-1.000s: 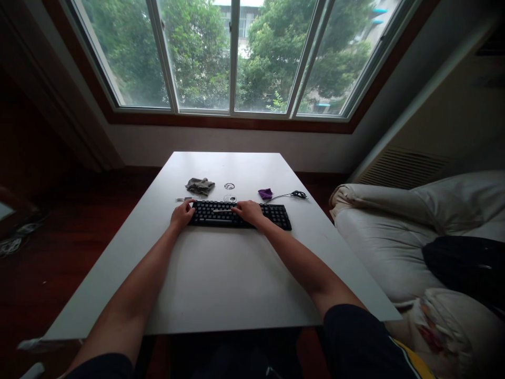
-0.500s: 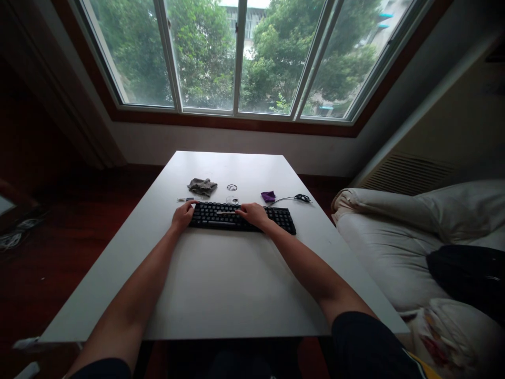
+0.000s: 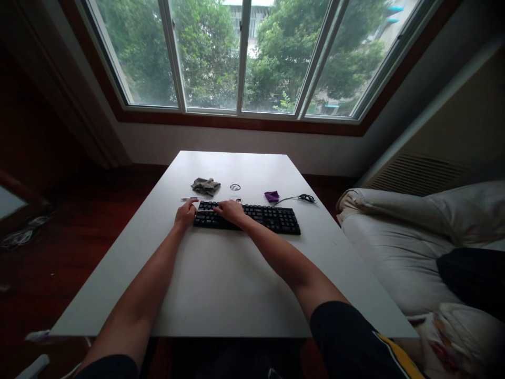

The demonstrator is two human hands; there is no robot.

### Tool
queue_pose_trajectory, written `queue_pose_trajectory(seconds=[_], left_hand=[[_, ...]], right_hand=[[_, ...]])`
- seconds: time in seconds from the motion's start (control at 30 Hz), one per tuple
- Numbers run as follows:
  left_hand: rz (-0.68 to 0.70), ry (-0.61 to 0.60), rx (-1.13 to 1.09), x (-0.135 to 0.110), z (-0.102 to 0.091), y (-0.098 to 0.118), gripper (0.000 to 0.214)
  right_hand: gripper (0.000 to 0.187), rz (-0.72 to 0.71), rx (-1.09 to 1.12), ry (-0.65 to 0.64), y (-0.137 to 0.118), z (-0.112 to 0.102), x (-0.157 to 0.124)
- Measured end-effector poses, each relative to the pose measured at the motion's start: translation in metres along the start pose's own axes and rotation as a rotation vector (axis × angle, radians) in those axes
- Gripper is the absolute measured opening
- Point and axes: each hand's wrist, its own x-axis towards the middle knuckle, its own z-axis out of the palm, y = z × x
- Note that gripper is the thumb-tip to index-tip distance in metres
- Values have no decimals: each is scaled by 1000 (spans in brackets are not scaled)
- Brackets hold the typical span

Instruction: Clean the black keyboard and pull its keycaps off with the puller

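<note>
A black computer keyboard (image 3: 276,220) lies flat on the white table (image 3: 221,284). At its left end, my left hand (image 3: 185,215) is closed on the edge, with thumb and fingers against the case. Over the left half of the keys, my right hand (image 3: 232,210) pinches a slim, light-coloured stick-like tool (image 3: 205,211). The tool points left, low over the keys; its tip is too small to make out. My right hand and forearm hide some middle keys.
Behind the keyboard lie a crumpled grey cloth (image 3: 205,186), a thin dark ring (image 3: 235,187), a purple cloth (image 3: 272,196) and a bundled black cable (image 3: 306,198). Small thin items (image 3: 188,199) sit by my left fingertips. A pale sofa (image 3: 390,252) stands right of the table.
My right hand has moved left along the keys with the stick-like tool. My left hand stays at the keyboard's left end. The whole view has shifted slightly.
</note>
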Motion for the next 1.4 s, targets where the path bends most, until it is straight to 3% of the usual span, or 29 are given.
queue_pose_trajectory(seconds=[0.13,0.33,0.7,0.83,1.0,1.4], left_hand=[[6,-1,57,-1,0,1,44],[25,3,58,-3,0,4,39],[3,42,55,-3,2,-2,35],[-8,54,69,-3,3,-1,34],[-18,52,60,-3,2,1,32],[-31,35,22,-1,2,-3,33]], right_hand=[[63,16,-11,8,16,-4,-5],[59,80,-43,19,62,-15,-34],[43,192,-12,109,201,-20,-123],[43,203,23,157,227,-22,-139],[46,138,115,200,205,-15,-128],[47,66,20,132,88,1,-70]])
